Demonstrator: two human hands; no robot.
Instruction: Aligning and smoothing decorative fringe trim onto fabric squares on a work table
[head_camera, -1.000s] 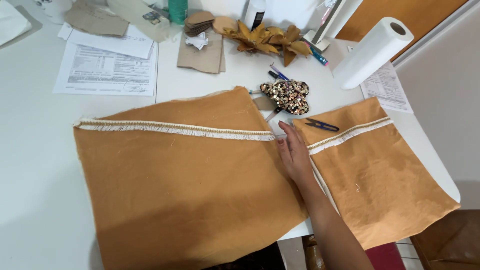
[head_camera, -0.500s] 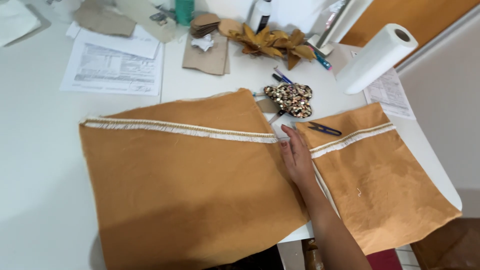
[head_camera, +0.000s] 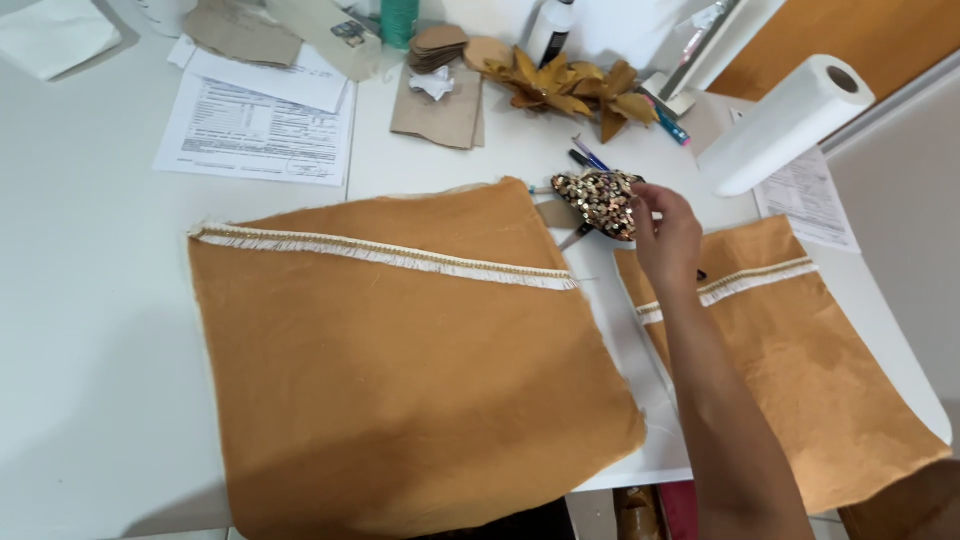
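Note:
My right hand (head_camera: 668, 240) is lifted over the gap between two tan fabric pieces, its fingers curled. The fingertips meet the right edge of a sequined gold-and-black patch (head_camera: 598, 200); whether they grip it is unclear. The large tan fabric (head_camera: 400, 370) with a white fringe trim (head_camera: 380, 255) lies to the left. A smaller tan fabric (head_camera: 800, 370) with the same trim lies under my forearm on the right. A dark pen tip (head_camera: 701, 275) peeks out beneath my hand. My left hand is out of view.
At the back of the white table (head_camera: 90, 330) lie printed sheets (head_camera: 260, 130), brown card pieces (head_camera: 440, 100), dried golden leaves (head_camera: 560, 85), pens (head_camera: 585, 155) and a bottle (head_camera: 553, 25). A paper towel roll (head_camera: 785, 125) rests at the right. The table edge runs along the right and front.
My right hand lifted off the edge of the large fabric and moved up and right to the sequined patch. The camera view shifted slightly.

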